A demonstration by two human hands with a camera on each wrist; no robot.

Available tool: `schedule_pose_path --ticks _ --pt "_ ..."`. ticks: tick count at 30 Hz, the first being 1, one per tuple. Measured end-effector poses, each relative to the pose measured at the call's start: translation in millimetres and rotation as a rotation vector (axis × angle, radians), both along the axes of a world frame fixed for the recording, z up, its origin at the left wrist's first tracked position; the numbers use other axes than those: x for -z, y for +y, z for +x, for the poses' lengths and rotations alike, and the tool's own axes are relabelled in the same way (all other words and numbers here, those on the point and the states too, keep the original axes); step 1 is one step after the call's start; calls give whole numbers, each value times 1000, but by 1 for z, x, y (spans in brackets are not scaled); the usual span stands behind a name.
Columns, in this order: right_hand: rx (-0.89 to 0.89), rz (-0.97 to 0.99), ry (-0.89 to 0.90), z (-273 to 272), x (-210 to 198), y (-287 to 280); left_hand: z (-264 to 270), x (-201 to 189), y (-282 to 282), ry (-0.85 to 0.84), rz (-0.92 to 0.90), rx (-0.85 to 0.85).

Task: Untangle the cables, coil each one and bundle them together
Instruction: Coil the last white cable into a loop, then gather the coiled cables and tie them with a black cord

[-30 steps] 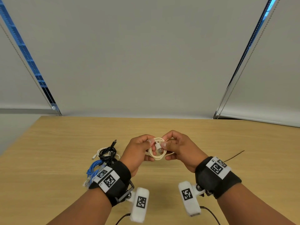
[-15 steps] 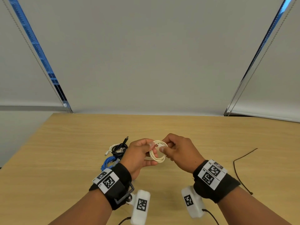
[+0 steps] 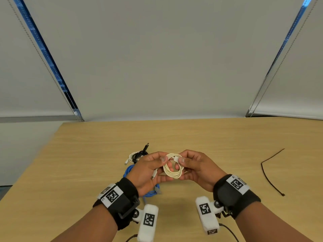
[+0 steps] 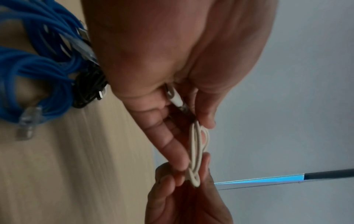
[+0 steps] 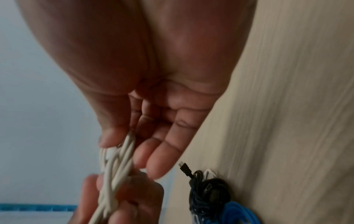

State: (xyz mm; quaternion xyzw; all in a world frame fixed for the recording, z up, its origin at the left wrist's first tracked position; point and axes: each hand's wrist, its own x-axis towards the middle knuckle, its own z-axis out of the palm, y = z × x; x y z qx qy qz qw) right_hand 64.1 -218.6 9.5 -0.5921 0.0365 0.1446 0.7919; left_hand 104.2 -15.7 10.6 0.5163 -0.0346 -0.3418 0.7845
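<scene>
A cream cable coil (image 3: 172, 169) (image 4: 197, 145) (image 5: 114, 165) hangs between both hands above the wooden table (image 3: 218, 142). My left hand (image 3: 153, 169) pinches its left side, and one white plug (image 3: 154, 174) (image 4: 176, 99) lies across that palm. My right hand (image 3: 188, 167) pinches the coil's right side with thumb and fingers. A blue coiled network cable (image 3: 150, 192) (image 4: 38, 63) (image 5: 235, 212) lies on the table under my left wrist. Behind it sits a black coiled cable (image 3: 139, 154) (image 4: 88, 91) (image 5: 208, 191) together with a thin white cable (image 3: 129, 157).
A thin black cable tie (image 3: 269, 173) lies on the table to the right. Grey roller blinds (image 3: 157, 58) hang behind the table's far edge. The table's left edge (image 3: 31, 170) runs diagonally at the left.
Both hands came slightly nearer and turned the cream coil flatter toward me; one white plug now lies in my left palm. The view shifted left, bringing more of the cable tie into sight.
</scene>
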Motion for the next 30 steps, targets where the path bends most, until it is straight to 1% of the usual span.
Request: schedule_pose_path --ticks 3,6,11,14,15,17,19,20,21,23,26,28,30 --pt "49 -145 -23 0 4 5 -3 2 -6 24 60 -82" --pt "36 -227 -58 1 5 6 -12 1 -11 96 16 -159" --pt "-60 -329 -131 3 5 17 -32 8 -7 130 -4 -287" --pt "-171 -371 -149 5 11 25 -56 19 -1 127 -98 -361" --pt "-218 -387 -146 6 13 27 -64 24 0 125 -123 -402" --pt "-279 -392 -112 9 17 30 -78 31 4 124 -158 -537" --pt "-261 -399 -68 15 23 33 -88 35 11 84 -133 -675" --pt "-245 -436 -67 19 27 34 -92 36 16 60 -105 -740" --pt "-238 -508 -80 24 33 36 -97 37 22 42 -82 -801" --pt "-260 -718 -126 34 43 42 -107 40 34 21 -55 -904" --pt "-335 -988 -177 38 56 57 -118 44 46 24 -9 -993" --pt "-359 -1074 -227 37 64 68 -122 45 50 45 28 -1002" --pt "-306 -1111 -302 39 69 77 -123 46 54 49 63 -1005"
